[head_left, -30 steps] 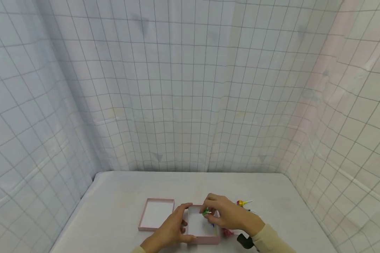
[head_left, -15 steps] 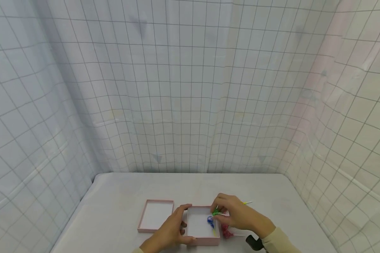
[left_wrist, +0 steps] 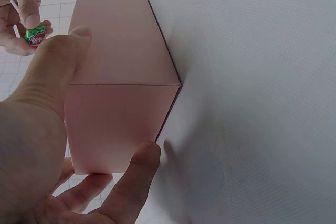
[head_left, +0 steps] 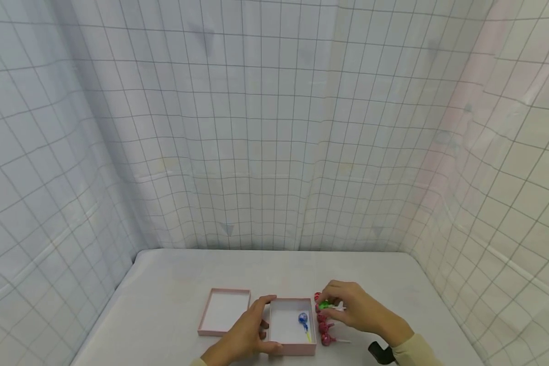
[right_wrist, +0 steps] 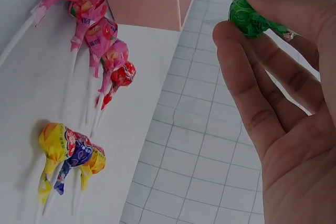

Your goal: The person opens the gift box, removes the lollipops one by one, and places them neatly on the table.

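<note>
My left hand (head_left: 244, 333) holds the pink open-topped box (head_left: 294, 349) by its left side, thumb at the near wall and fingers spread along the side. Inside the box, toward its right wall, lies a blue-wrapped lollipop (head_left: 303, 318) with a yellow-ended wrapper. Just right of the box, my right hand (head_left: 357, 307) pinches a green-wrapped lollipop (right_wrist: 248, 18) between thumb and fingertips, raised above the table. Beneath it, several pink lollipops (right_wrist: 88, 6) and a red one (right_wrist: 125, 74) lie in a row along the box's right side.
Two yellow lollipops (right_wrist: 55, 141) and a purple one (right_wrist: 80, 153) lie farther right, hidden by the right hand in the head view. The shallow pink lid (head_left: 212, 333) rests left of the box. Gridded white curtains (head_left: 274, 152) surround the white table (head_left: 174, 284).
My right hand has moved right with the green lollipop, from over the box to beyond its right wall, uncovering the blue lollipop and the pink row. My left hand stays on the box.
</note>
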Tool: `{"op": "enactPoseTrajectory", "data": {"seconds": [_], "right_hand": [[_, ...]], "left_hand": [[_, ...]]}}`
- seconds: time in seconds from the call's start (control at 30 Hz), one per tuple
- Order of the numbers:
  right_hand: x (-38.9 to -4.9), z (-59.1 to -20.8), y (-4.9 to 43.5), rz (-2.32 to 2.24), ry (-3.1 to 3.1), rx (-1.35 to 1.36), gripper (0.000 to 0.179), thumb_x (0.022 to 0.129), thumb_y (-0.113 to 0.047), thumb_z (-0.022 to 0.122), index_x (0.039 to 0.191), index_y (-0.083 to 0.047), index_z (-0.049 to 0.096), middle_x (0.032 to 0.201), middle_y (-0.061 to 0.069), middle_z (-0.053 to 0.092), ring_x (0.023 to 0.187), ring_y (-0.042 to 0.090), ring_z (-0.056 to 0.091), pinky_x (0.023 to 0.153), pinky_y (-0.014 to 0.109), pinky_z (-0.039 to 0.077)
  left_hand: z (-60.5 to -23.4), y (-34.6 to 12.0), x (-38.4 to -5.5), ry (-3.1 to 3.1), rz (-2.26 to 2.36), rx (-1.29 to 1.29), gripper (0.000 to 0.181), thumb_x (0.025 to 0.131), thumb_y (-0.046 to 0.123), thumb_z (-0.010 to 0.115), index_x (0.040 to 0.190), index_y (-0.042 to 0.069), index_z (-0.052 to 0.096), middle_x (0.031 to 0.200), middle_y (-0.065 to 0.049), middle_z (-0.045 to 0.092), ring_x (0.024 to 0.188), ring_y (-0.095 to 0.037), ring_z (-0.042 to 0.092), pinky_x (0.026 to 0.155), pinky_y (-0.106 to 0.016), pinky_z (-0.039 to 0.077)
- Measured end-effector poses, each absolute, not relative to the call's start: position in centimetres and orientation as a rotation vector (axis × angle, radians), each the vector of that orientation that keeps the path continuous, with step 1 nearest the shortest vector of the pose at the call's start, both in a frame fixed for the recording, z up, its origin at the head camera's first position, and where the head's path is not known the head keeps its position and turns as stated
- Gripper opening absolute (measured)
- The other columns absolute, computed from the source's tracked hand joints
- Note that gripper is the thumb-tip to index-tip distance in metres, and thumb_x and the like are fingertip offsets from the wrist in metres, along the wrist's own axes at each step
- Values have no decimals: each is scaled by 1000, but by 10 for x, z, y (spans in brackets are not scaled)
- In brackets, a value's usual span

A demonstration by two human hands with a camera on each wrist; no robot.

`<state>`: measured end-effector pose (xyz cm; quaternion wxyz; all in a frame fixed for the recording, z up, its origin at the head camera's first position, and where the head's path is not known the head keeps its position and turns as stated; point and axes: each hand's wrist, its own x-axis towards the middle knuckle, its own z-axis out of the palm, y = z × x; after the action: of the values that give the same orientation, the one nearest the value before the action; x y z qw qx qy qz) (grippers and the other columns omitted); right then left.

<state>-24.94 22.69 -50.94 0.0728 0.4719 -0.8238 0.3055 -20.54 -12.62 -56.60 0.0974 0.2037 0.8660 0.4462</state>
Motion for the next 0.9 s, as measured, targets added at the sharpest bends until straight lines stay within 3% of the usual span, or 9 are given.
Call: {"op": "enactPoseTrajectory", "data": {"seconds": [0.17, 0.37, 0.63, 0.9], "right_hand": [[-249, -510, 238, 966, -2480, 1406, 31, 98, -1, 92, 122, -18, 83, 113, 0, 84, 95, -3, 73, 77, 24, 69], [-249, -511, 252, 1010, -2500, 1355, 26, 99, -1, 91, 119, -13, 79, 112, 3, 83, 96, 0, 78, 82, 24, 70], [-245, -520, 272, 1082, -2589, 1260, 23, 101, -6, 91, 117, -14, 77, 110, 0, 83, 96, 1, 79, 82, 27, 71], [-246, -533, 291, 1006, -2508, 1268, 31, 97, 0, 93, 122, -9, 78, 114, 4, 84, 94, -1, 73, 80, 28, 68]], "left_hand": [[-565, -125, -205, 2563, 1309, 582, 116, 84, 25, 109, 175, 8, 38, 137, -15, 67, 100, -16, 66, 79, -24, 56], [-564, -124, -205, 2562, 1301, 557, 116, 84, 26, 109, 174, 8, 39, 138, -15, 67, 101, -16, 66, 79, -25, 56], [-567, -124, -205, 2554, 1307, 561, 117, 84, 26, 109, 175, 8, 38, 141, -16, 66, 102, -17, 66, 80, -25, 56], [-566, -122, -206, 2573, 1285, 550, 117, 84, 28, 109, 175, 9, 38, 137, -15, 68, 102, -15, 66, 80, -25, 56]]}}
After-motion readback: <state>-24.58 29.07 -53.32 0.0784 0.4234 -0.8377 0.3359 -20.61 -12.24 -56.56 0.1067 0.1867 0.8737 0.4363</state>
